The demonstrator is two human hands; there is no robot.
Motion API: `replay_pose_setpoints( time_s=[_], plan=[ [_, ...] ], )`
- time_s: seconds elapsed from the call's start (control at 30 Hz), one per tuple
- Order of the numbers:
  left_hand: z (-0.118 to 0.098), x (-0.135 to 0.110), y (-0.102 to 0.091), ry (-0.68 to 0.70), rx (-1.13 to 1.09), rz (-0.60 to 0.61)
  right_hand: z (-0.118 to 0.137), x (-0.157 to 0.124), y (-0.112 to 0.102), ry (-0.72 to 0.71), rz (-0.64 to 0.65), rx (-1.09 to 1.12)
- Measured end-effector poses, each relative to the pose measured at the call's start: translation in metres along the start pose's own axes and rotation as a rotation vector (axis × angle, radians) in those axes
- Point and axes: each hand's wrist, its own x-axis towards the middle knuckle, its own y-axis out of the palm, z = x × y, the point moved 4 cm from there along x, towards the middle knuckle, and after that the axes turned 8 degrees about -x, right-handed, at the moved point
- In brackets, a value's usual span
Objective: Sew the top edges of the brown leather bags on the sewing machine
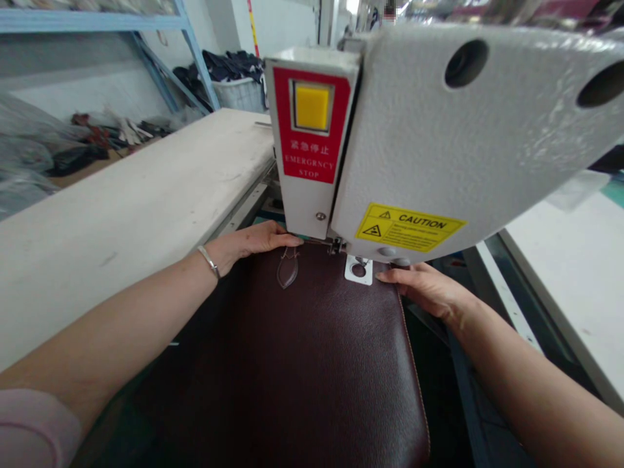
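A dark brown leather panel [312, 364] with a stitched right edge lies under the head of an industrial sewing machine [439, 149]. My left hand [260, 239] grips its far left part, the thumb on top beside a pointed, stitched leather tab [287, 270]; the other fingers are mostly hidden. At the right edge, my right hand [433, 289] pinches the panel, thumb on top and fingers out of sight underneath. Just left of that thumb, a white plate with a round hole [359, 270] sits on the leather below the machine head.
A red panel with a yellow emergency stop button [312, 107] fronts the machine. Pale tabletops flank it on the left [121, 214] and right [565, 260]. A blue metal shelf [97, 21] stands behind, near a basket of dark cloth [238, 91] and plastic-wrapped material [29, 143].
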Motion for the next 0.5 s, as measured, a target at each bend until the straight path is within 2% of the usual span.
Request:
replay_pose_setpoints(
  time_s=[0.13,0.5],
  plan=[
    [0.006,0.004,-0.001,-0.027,-0.001,0.016,-0.002,0.000,0.001,0.021,-0.053,-0.033],
    [0.011,0.007,0.000,-0.030,-0.024,0.005,-0.007,0.010,-0.003,0.039,-0.097,-0.089]
  ],
)
